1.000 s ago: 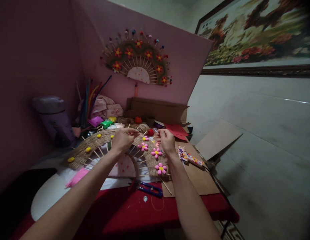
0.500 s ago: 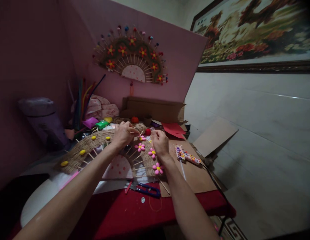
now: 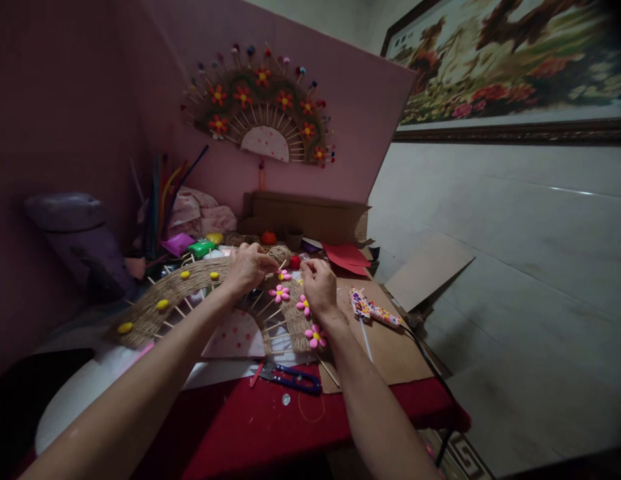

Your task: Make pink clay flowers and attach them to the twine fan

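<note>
A half-round fan (image 3: 153,303), made of sticks wound with brown twine, lies on the table before me. Yellow oval pieces run along its left side; pink flowers with yellow centres, such as one flower (image 3: 315,336), sit on its right side. Over the fan's top, my left hand (image 3: 251,268) is closed, its fingertips pressed together by the uppermost pink flower (image 3: 284,274). My right hand (image 3: 319,285) is closed in a pinch just right of that flower. Whatever either set of fingertips holds is too small to make out. A dotted pale half-disc (image 3: 235,335) forms the fan's base.
Blue-handled snips (image 3: 296,380) lie on the red cloth (image 3: 250,427) in front. A flower-patterned glue gun (image 3: 375,310) rests on cardboard (image 3: 395,363) at right, its cord trailing off the edge. Behind are clay packets (image 3: 203,249), red paper (image 3: 346,257) and a finished fan (image 3: 263,93).
The camera view has shifted slightly. Both hands stay in nearly the same place over the fan, still pinched.
</note>
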Tool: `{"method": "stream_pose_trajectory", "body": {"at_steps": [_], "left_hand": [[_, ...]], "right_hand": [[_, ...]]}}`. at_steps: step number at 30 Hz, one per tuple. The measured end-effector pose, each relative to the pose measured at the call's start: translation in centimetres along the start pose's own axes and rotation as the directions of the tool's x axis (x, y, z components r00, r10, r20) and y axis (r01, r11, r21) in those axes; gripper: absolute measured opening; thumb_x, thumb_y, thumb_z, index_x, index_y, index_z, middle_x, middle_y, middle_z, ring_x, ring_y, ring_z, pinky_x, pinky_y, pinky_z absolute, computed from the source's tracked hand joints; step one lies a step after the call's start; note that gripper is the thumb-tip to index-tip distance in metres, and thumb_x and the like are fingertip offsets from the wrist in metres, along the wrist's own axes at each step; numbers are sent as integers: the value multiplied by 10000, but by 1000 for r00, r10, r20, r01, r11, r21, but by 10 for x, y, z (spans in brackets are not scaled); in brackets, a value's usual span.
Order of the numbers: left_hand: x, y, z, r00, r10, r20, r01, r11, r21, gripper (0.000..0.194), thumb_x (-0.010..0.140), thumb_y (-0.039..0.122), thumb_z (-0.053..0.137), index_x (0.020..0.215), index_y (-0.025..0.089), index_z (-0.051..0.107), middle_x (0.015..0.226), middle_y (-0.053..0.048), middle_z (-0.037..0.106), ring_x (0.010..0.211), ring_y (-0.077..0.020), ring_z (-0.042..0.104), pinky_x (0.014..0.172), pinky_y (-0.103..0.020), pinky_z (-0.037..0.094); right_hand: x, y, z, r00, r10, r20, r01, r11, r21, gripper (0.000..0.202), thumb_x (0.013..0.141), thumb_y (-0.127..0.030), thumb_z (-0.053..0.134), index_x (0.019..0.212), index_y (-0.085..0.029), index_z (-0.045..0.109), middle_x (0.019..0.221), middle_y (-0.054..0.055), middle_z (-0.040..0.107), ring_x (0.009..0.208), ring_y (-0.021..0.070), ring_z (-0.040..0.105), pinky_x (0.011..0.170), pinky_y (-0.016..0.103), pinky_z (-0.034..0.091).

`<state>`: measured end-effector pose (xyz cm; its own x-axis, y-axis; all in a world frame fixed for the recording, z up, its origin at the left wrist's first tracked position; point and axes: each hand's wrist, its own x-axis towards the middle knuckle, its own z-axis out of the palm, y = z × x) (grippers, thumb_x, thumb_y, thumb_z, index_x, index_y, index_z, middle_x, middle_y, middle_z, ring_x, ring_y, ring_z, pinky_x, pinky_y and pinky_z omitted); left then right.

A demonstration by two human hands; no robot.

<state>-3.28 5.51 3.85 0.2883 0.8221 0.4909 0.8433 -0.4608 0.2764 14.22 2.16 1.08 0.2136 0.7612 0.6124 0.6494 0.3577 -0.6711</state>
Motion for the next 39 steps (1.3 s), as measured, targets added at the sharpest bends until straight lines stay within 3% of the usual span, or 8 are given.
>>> {"method": "stream_pose_trajectory", "body": {"at_steps": [17,21,29,39], "left_hand": [[1,2,2,999,11,42,-12,999,40,192,818,370,576,838,309,756,896,-59,618,866,-222,451,757,-353,301],[-2,2,3,998,51,27,-54,992,117,192,823,363,566,866,337,751,928,-56,615,898,-230,443,787,-370,294],[-11,3,-7,980,200,5,-196,957,215,351,797,152,523,976,376,725,928,-90,588,945,-264,428,809,-431,263],[-18,10,-7,962,269,39,-269,927,260,259,812,240,528,903,359,738,905,-99,575,938,-278,420,805,-454,250]], "right_hand": [[-1,-1,0,1000,-5,8,5,1000,-6,161,840,-268,519,787,-188,648,846,60,644,813,181,586,748,295,438],[0,-1,0,1000,5,11,-5,1000,-3,160,841,-268,519,795,-188,649,851,59,643,803,179,588,734,292,439],[0,0,0,1000,-19,-4,19,999,-29,181,848,-275,512,776,-196,657,833,54,642,826,183,582,767,297,427],[-1,0,1,999,-44,12,45,998,-53,204,861,-258,486,769,-195,657,815,54,636,805,188,568,752,302,421]]}}
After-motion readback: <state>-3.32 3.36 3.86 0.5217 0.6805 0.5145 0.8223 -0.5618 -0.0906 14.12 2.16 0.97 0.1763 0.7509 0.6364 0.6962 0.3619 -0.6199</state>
